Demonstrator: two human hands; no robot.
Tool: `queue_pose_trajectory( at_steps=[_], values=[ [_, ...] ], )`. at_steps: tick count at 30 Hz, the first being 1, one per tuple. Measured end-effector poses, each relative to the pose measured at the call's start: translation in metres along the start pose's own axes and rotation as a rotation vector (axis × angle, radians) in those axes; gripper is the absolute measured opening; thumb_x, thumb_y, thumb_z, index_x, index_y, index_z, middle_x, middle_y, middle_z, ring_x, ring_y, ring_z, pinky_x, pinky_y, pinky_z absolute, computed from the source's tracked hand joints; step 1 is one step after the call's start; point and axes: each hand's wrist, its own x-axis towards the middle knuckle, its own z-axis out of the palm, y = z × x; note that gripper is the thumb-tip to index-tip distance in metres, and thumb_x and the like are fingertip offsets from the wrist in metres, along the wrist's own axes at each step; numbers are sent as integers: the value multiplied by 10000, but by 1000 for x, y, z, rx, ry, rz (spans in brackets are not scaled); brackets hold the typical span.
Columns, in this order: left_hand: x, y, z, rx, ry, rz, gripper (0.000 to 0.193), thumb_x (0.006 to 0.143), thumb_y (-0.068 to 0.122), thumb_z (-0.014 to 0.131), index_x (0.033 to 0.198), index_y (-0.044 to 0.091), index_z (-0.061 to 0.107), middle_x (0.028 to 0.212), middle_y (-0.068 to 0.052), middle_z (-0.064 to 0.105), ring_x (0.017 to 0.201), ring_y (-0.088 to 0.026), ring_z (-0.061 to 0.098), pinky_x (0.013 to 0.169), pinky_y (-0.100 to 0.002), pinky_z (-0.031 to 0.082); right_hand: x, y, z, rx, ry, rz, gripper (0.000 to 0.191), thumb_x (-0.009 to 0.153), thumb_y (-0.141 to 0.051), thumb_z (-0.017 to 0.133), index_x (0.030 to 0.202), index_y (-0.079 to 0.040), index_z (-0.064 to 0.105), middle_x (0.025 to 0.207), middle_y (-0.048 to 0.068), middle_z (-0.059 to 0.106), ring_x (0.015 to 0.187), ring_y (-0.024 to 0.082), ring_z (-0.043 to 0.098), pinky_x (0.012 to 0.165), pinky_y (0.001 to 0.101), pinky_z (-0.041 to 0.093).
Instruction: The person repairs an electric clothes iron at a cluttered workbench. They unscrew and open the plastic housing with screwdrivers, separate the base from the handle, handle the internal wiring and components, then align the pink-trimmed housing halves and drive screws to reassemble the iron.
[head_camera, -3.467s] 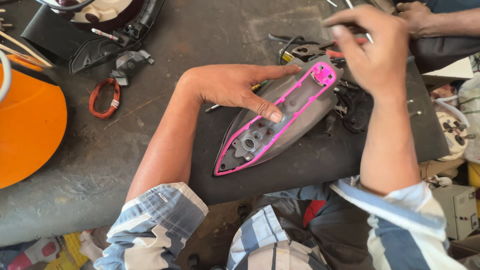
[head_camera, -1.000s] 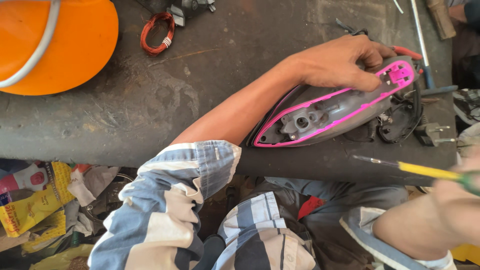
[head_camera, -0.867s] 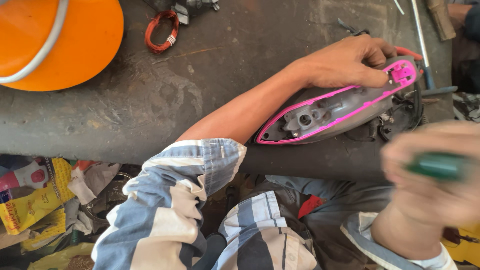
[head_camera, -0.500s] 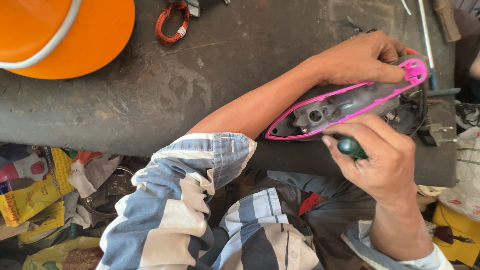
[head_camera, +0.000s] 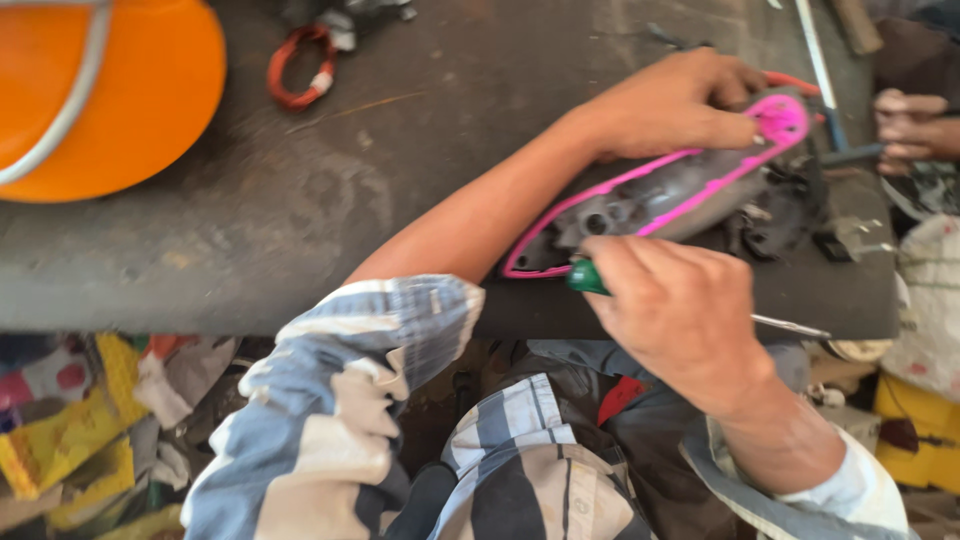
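Pink-edged grey iron body (head_camera: 665, 195) lies on the dark worktable (head_camera: 420, 170), toward its right, near edge. A big round orange plastic thing (head_camera: 110, 100) sits at the far left. The left hand (head_camera: 675, 100) rests flat on the iron's far end, fingers spread. The right hand (head_camera: 680, 315) is curled tight round a green-handled screwdriver (head_camera: 588, 278), just beside the iron's near tip. A small red wire loop (head_camera: 298, 65) lies at the far side.
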Motion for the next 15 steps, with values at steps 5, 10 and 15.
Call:
queue_pose_trajectory(
  at_steps=[5, 10, 15],
  values=[
    [2, 12, -1, 13, -48, -92, 450, 730, 399, 690, 714, -50, 693, 1307, -182, 692, 954, -242, 715, 782, -344, 556, -1, 5, -4, -71, 50, 4, 120, 833, -139, 751, 895, -107, 654, 721, 18, 633, 661, 188, 682, 567, 351, 520],
    [8, 23, 1, 47, -78, -123, 416, 780, 367, 690, 826, -45, 727, 1400, -170, 654, 1119, -250, 682, 944, -329, 531, -12, 11, -3, -101, 98, 48, 100, 879, -144, 713, 833, -127, 626, 659, -10, 569, 603, 160, 636, 526, 333, 484],
    [10, 32, 5, -29, -80, -234, 382, 747, 335, 682, 826, -34, 745, 1427, -150, 614, 1164, -248, 663, 938, -328, 523, -19, 13, 1, 35, 127, 141, 140, 815, -135, 771, 887, -120, 651, 708, -2, 622, 652, 183, 664, 561, 349, 495]
  ],
)
